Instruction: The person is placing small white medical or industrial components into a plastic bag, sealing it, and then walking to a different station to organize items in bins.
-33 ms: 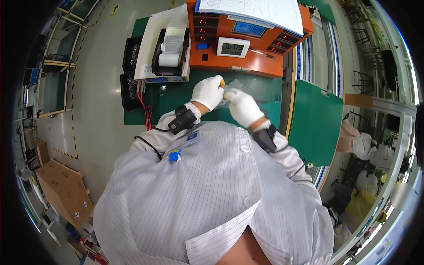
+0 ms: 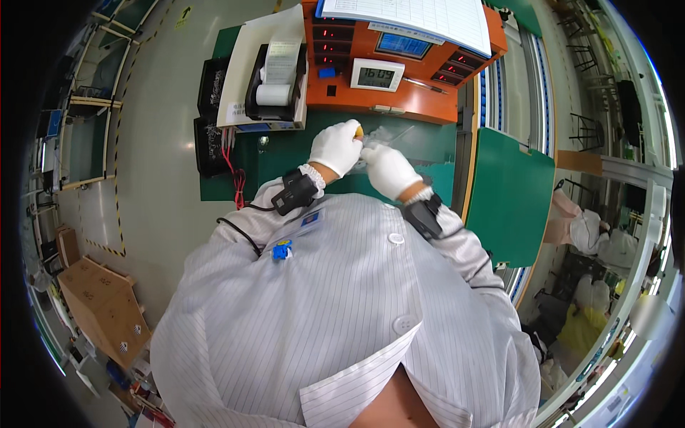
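Note:
My left hand, in a white glove with an orange-yellow tip at the thumb or finger, is closed in a pinch over the green mat. Beside it, almost touching, my right hand wears a white glove and has its fingers pressed together, pointing toward the left. Whatever lies between the fingertips is too small to make out. A crumpled clear plastic bag or film rests on the mat just beyond the fingers. Black devices are strapped to both wrists.
An orange console with red displays stands at the far side, bearing a white digital clock, a pen and a paper sheet. To its left sits a black printer. Red leads hang nearby. A green board lies at the right.
My right hand has shifted slightly up and left, closer to the left one, and its wrist has turned a little. The left hand has stayed nearly in place.

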The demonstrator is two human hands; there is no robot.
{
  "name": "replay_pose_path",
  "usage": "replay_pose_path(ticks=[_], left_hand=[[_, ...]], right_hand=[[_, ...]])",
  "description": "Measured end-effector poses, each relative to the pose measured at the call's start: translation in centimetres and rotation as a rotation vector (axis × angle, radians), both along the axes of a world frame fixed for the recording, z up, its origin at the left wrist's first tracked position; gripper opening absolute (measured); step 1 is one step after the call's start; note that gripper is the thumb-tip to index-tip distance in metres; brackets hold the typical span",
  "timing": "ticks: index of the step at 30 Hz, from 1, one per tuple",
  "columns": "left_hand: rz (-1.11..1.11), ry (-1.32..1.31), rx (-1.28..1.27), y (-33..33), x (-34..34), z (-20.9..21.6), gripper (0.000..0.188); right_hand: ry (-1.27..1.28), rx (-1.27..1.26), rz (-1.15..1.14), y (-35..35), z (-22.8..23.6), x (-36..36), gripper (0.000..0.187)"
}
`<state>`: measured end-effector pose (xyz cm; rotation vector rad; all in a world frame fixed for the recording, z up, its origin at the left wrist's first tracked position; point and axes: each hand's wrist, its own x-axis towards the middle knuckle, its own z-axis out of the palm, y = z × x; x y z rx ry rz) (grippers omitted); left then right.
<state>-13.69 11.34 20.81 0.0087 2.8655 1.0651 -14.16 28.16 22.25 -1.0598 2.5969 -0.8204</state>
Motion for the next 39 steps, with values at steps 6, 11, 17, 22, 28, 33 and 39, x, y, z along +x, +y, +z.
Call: replay_pose_path(ticks=[6,11,17,22,28,33,39], left_hand=[[-0.016,-0.005,0.037,0.2,1.1,-0.3,0.013],[-0.052,0.0,0.077,-0.1,1.7,-0.8,0.015],[-0.121,-0.031,0.164,-0.5,3.0,-3.4,0.02],[-0.113,-0.044,0.236,-2.3,4.1,-3.6,0.027],[-0.043,-0.145,0.148,-6.2,7.0,-4.4,0.037],[-0.016,-0.275,0.049,-8.2,9.5,-6.8,0.049],[0.007,-0.449,0.098,-7.6,10.3,-9.2,0.061]], right_hand=[[-0.368,0.534,-0.12,-3.7,-4.4,-1.6,0.027],[-0.24,0.717,-0.161,-4.6,-10.2,-3.6,0.041],[-0.137,0.642,-0.221,-4.1,-12.0,-2.6,0.039],[-0.058,0.605,-0.372,-5.8,-9.1,0.2,0.043],[-0.165,0.686,-0.206,-6.5,-8.6,0.3,0.06],[-0.038,0.645,-0.247,-6.0,-8.7,0.1,0.056],[-0.149,0.527,-0.198,-4.9,-9.1,-0.6,0.053]])
